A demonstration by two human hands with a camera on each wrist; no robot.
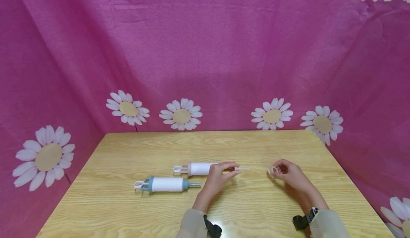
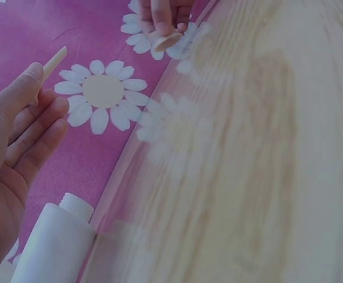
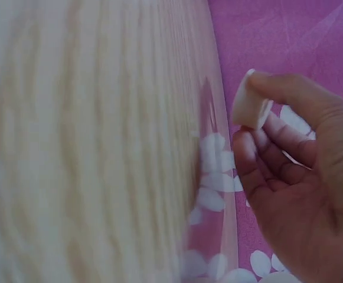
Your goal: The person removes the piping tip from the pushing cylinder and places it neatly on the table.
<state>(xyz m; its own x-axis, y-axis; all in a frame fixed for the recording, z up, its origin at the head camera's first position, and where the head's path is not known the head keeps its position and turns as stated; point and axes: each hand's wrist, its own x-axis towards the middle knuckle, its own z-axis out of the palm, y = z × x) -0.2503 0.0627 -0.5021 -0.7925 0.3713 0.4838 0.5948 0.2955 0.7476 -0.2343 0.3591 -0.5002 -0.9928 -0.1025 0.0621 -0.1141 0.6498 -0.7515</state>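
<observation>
My left hand (image 1: 217, 175) pinches a thin pale pink nozzle (image 1: 244, 168) between thumb and fingers, its narrow end pointing right. Apart from it on the right, my right hand (image 1: 293, 175) holds a small pale screw ring (image 3: 249, 107), thumb on one side and fingers on the other. Behind the left hand lies a white plunger tube (image 1: 201, 168) with a pale pink collar and a looped handle at its left end. The left wrist view shows its bare threaded neck (image 2: 77, 206); in the head view the hand hides that end.
A second white plunger tube (image 1: 167, 184) lies nearer and further left, with teal ends and a teal nozzle (image 1: 194, 185) on it. Both lie on a wooden table (image 1: 153, 213). A pink cloth (image 1: 205, 53) with daisies hangs behind the table and along its sides.
</observation>
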